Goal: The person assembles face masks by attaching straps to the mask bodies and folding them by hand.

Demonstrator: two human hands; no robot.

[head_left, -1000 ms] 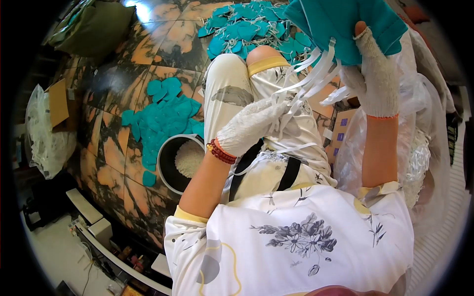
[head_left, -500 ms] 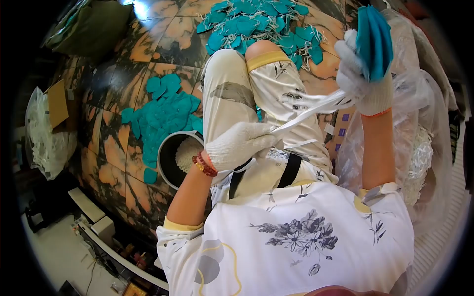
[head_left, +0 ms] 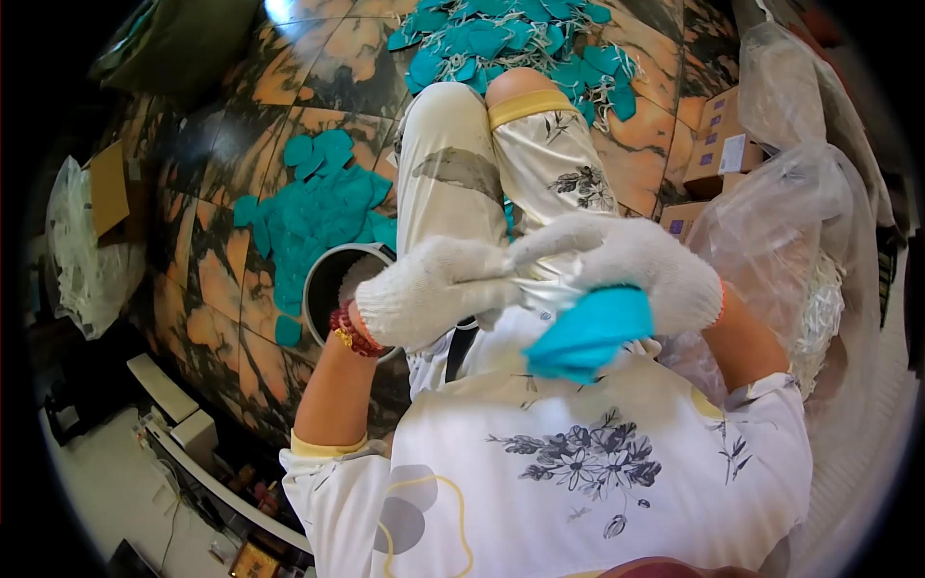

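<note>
One folded bundle of turquoise cloth-like material, in hand

Item: the bundle sits close to my body, at the underside of my right grip, in a white knitted glove with an orange cuff edge. That grip is curled over and appears closed on the bundle.
Item: my left grip, likewise white-gloved, above a red beaded bracelet. Fingers extended, drawn nearly together, tips meeting those of the right; whether anything is pinched there I cannot tell.
Step, as I judge it: two-handed handling of this single bundle. Next move calls for a firm right hold and free left fingertips.

Surface: polished floor tiles, marbled black and orange-pink. Beyond my knees, one heap of turquoise pieces with thin white strips; to the left, one smaller turquoise heap. Just beside it, one round, dark-walled bucket, pale contents partly hidden.

Room: brown cardboard boxes with purple marks and clear plastic sheeting, right; one dark green fabric bulk, far left.
</note>
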